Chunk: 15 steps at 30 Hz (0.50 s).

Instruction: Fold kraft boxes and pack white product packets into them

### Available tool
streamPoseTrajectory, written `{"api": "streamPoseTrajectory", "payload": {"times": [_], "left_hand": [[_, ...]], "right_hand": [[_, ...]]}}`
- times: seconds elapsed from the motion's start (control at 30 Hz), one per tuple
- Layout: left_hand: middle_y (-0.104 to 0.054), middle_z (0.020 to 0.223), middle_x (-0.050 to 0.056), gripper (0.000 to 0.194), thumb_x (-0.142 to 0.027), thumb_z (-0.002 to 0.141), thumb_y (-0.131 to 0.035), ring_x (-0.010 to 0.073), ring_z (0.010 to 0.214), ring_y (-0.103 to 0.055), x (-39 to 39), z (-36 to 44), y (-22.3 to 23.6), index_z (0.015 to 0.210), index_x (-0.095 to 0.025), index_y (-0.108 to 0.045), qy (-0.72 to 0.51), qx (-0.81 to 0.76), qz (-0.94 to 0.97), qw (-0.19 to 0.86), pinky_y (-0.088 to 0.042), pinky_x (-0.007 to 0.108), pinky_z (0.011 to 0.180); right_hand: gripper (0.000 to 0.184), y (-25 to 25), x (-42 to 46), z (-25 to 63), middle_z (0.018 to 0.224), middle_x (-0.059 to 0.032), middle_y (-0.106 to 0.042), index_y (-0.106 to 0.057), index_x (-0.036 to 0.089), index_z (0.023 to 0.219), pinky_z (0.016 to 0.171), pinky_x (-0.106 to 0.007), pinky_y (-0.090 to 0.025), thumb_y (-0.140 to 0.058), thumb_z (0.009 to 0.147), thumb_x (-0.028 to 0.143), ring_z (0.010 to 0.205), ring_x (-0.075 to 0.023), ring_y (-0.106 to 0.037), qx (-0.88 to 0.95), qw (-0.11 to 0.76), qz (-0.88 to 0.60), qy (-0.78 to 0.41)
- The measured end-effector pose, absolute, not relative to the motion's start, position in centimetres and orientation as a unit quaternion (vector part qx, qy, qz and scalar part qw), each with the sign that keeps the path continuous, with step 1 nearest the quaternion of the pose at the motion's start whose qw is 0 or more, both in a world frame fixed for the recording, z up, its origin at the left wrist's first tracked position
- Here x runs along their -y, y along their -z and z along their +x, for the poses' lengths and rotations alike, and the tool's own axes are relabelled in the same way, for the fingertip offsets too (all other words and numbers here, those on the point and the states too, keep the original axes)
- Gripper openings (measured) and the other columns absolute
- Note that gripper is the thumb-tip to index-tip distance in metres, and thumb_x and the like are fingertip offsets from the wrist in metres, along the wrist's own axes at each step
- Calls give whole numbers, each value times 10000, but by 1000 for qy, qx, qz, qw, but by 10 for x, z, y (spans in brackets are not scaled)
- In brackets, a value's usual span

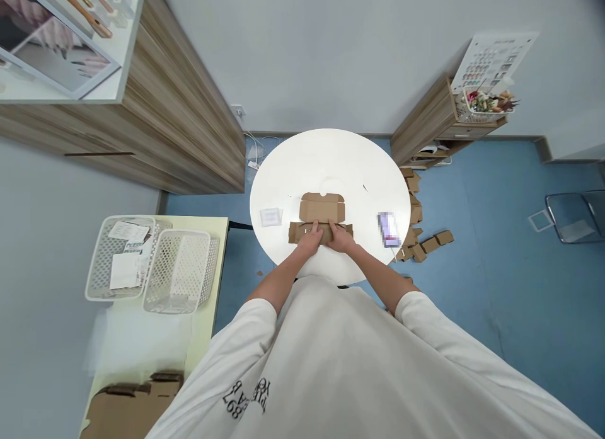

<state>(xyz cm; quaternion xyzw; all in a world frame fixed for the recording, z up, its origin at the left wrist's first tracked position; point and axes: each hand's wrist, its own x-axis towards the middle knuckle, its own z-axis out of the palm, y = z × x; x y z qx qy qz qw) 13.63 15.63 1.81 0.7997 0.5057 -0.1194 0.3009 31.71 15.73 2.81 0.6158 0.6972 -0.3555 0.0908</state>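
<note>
Both bare hands are on a small brown cardboard box (322, 211), opened out on the round white tabletop (326, 159), toward the person's side. Its back panel, with a notch in the far edge, spreads away from the person; the nearer part has flaps out to both sides. Left hand (311, 240) on the near part, left of centre; right hand (341, 239) just beside it, right of centre — both touching the cardboard, digits pointing inward and forward. Can't tell whether either hand is closed around the edge or only pressing, as the undersides are hidden. On the same tabletop: flat whitish packet (271, 216) left of the box, pixelated purple rectangular item (389, 230) to the right near the rim, both apart from the hands. Brown cardboard pieces (430, 244) lie on the blue floor (486, 237) to the right. Off left, a pale yellow table (221, 231) bears two white perforated plastic baskets, the farther left one (97, 269) holding white papers (125, 271), plus flat brown cardboard sheets (130, 414) at its near end.
</note>
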Motion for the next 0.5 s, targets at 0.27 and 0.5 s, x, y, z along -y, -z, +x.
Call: {"api": "streamPoseTrajectory", "payload": {"times": [0.27, 0.5], "left_hand": [[-60, 1715, 151, 513, -51, 842, -556, 314, 1215, -598, -144, 128, -14, 1332, -194, -497, 69, -504, 806, 304, -509, 465, 982], [-206, 1665, 190, 788, -68, 791, -558, 369, 1493, -292, -124, 81, -13, 1535, -182, -326, -32, -629, 744, 222, -302, 535, 1165]], "right_hand": [[1102, -23, -152, 310, 1509, -199, -491, 115, 196, 1645, 971, -359, -459, -690, 907, 345, 1332, -326, -509, -688, 154, 624, 338], [1117, -25, -153, 308, 1434, -193, -556, 148, 210, 1639, 945, -362, -470, -688, 914, 359, 1291, -333, -541, -670, 171, 628, 356]]}}
